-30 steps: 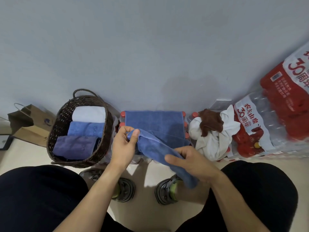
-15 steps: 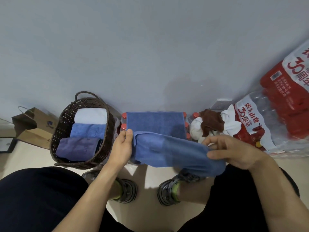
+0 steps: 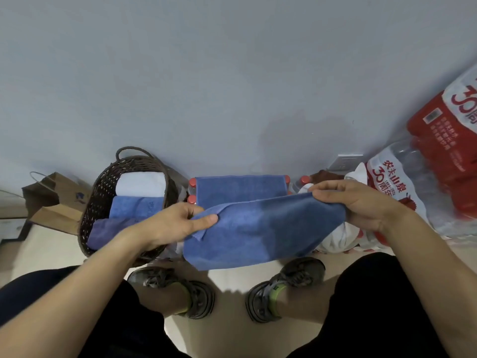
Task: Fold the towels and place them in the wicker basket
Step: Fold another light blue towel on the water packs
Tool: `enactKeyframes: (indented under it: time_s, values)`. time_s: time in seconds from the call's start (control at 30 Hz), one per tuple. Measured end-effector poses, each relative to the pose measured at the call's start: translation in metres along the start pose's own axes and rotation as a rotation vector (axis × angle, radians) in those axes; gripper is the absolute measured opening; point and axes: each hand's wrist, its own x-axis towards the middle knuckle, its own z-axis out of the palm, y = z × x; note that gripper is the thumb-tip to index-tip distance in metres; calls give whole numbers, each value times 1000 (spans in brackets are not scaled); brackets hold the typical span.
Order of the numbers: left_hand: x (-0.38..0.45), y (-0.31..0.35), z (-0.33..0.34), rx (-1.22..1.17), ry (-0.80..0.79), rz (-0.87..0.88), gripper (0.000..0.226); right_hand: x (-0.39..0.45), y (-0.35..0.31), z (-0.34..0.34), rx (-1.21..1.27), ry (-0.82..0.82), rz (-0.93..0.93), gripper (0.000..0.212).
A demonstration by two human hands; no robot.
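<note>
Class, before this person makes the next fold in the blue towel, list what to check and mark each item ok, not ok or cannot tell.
1. Left hand pinches its end of the blue towel: ok.
2. Right hand grips the other end: ok.
3. Towel stretched flat between the hands: ok.
4. Edges aligned: cannot tell.
5. Room left in the wicker basket, which holds three folded towels: cannot tell.

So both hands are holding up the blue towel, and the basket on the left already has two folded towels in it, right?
Not quite. The head view shows three folded towels in the basket, not two: a white one, a blue one and a purple one. The rest holds: the left hand and the right hand both hold up the blue towel.
</note>
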Motion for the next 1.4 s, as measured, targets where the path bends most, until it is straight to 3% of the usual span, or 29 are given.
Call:
enactKeyframes:
  time_s: [0.13,0.23,0.37,0.43,0.5,0.57,0.63,0.73,0.9,1.07,1.23,1.33,1.4]
  values:
    - [31,-6,-27,69,18,-13,73,35,3,-8,-39,34,67,33]
    - [57,-20,-34,-35,89,-51,65,63,10,-13,-130,132,99,39]
    - [89,-39,-31,-77,221,-184,65,104,23,-15,-101,236,81,18]
    - [97,-49,-25,-117,203,-239,62,125,34,-13,-45,301,60,12]
    - [104,-61,-19,-94,206,-210,51,147,47,-9,33,361,34,9]
    - [112,-71,-17,-38,323,-184,37,168,63,-7,35,421,23,8]
    - [124,-77,-21,-46,424,-236,37,186,78,-7,-70,466,3,11]
    - [141,-82,-29,-4,448,-293,53,204,91,-10,-247,504,-23,10]
    - [170,-90,-36,447,519,-207,45,212,104,-16,-522,538,-20,9]
    - [191,-92,-39,451,566,-227,33,214,110,-14,-610,631,-33,10]
    - [205,-97,-39,439,607,-300,23,219,110,-11,-684,618,-52,18]
    - [207,-97,-37,402,605,-311,35,224,108,-8,-759,597,-19,24]
    - [207,-97,-32,500,577,-318,34,225,106,-5,-857,564,4,28]
